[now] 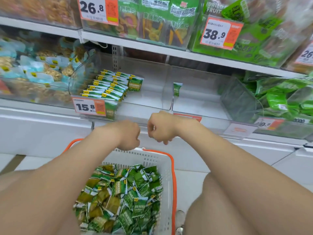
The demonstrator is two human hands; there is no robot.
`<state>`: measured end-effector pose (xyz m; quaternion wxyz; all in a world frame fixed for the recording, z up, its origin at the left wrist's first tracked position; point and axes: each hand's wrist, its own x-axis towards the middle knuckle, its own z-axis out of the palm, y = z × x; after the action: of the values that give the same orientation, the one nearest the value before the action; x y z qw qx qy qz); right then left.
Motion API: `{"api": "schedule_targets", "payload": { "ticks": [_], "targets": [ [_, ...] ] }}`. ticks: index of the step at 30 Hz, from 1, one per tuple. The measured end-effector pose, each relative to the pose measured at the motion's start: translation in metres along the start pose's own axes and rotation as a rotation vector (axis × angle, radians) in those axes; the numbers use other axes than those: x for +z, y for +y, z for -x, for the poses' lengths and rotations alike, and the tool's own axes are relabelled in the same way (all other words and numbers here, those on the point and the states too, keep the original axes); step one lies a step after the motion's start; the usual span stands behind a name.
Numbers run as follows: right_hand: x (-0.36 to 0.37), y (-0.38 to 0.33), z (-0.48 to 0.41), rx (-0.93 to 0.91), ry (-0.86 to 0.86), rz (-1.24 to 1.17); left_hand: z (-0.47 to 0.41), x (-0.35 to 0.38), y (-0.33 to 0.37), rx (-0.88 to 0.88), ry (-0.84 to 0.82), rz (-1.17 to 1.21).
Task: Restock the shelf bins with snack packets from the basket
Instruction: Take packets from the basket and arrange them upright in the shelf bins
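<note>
Bare forearms fill the lower frame, reaching over the white basket (166, 173) heaped with green snack packets (128, 192) at lower centre. Above its far rim the right hand (160, 128) hangs with fingers loosely curled and nothing in them; the left hand (128, 134) hides its fingers, so I cannot tell its grip. At centre, the clear bin (152, 94) holds neat packet rows (108, 85) only on its left. Likely between loads: next, dip down, gather packets, extend the rows rightward.
</note>
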<state>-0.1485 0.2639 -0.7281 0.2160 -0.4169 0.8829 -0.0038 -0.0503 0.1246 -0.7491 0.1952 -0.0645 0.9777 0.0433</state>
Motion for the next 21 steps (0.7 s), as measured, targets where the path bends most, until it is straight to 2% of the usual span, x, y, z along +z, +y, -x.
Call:
{"api": "schedule_targets", "payload": {
  "ticks": [3,9,11,16,21],
  "targets": [
    [0.037,-0.016,-0.013,-0.002,-0.164,0.206,-0.002,0.025,-0.002,0.043,-0.190,-0.098],
    [0.157,-0.011,-0.056,-0.008,-0.269,0.354,0.001,0.061,0.007,0.125,-0.329,-0.281],
    [0.189,-0.006,-0.064,0.033,-0.281,0.287,0.001,0.068,0.009,0.150,-0.335,-0.313],
    [0.245,0.008,-0.066,0.113,-0.436,0.138,-0.004,0.077,0.014,0.180,-0.299,-0.268],
    [0.279,0.011,-0.075,0.161,-0.350,0.109,-0.006,0.072,0.010,0.196,-0.264,-0.242]
  ]
}}
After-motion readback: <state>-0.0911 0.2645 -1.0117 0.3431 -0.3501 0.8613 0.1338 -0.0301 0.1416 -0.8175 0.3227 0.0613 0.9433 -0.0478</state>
